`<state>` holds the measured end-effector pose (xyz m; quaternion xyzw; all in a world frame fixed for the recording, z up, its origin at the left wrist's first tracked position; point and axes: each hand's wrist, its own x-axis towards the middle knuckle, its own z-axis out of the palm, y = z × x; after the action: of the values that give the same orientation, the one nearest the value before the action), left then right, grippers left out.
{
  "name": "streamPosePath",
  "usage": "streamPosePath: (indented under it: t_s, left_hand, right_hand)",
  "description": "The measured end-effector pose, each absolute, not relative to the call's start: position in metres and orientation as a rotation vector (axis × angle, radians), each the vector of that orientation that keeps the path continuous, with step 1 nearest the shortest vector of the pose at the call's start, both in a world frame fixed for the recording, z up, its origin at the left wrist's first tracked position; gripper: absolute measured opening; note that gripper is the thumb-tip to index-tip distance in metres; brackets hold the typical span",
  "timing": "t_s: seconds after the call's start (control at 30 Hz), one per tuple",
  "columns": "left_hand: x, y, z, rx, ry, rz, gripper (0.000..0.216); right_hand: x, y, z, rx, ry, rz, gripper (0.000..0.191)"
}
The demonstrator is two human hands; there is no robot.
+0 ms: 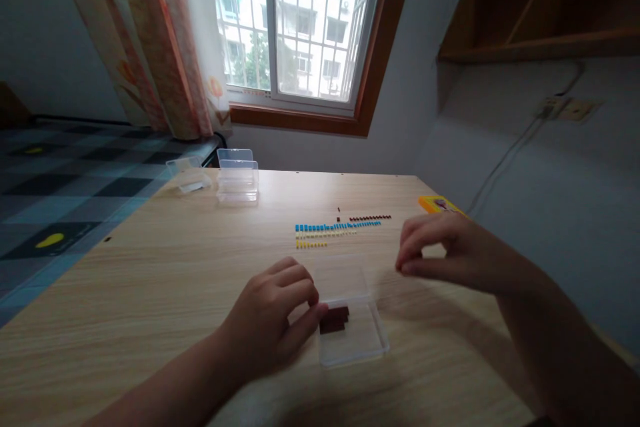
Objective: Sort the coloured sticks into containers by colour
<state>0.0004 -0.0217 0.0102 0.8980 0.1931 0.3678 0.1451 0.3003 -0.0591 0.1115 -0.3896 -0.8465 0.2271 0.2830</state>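
Note:
My left hand (280, 307) is closed, with thumb and forefinger pinched at the left edge of an open clear plastic box (365, 343). Inside that box, beside the thumb tip, lie dark brown pieces (334, 320). To the right, my right hand (440, 247) is raised above the table with thumb and fingertips pressed together. Whatever may be between them is too small to make out. Beyond both hands, small blue pieces (320, 227) lie in a row, with yellow pieces (310, 245) in front and a row of dark brown bits (370, 218) behind.
Clear open boxes (238, 187) stand at the table's back left, beside another clear box (193, 180). A yellow-orange package (440, 204) lies at the right edge, behind my right hand. The wooden table (150, 287) borders a checked bed (55, 200) on the left.

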Motion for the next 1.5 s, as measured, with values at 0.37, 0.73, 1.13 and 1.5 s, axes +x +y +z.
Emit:
streamPosePath:
  t_s: [0.37,0.73,1.13,1.5]
  left_hand:
    - [0.002,-0.023,0.015,2.693,0.346,0.777,0.031]
    - [0.003,-0.022,0.008,2.746,0.434,0.58,0.055]
    - [0.003,-0.023,0.012,2.763,0.469,0.53,0.055]
    - [0.003,-0.023,0.009,2.747,0.479,0.536,0.055]
  right_hand:
    - [0.251,-0.082,0.039,-1.325,-2.654,0.437,0.014]
    - [0.249,-0.077,0.027,-1.402,-2.601,0.371,0.013]
    - [0.263,-0.07,0.035,-1.047,-2.783,0.442,0.018]
    - [0.262,-0.068,0.026,-0.994,-2.77,0.387,0.019]
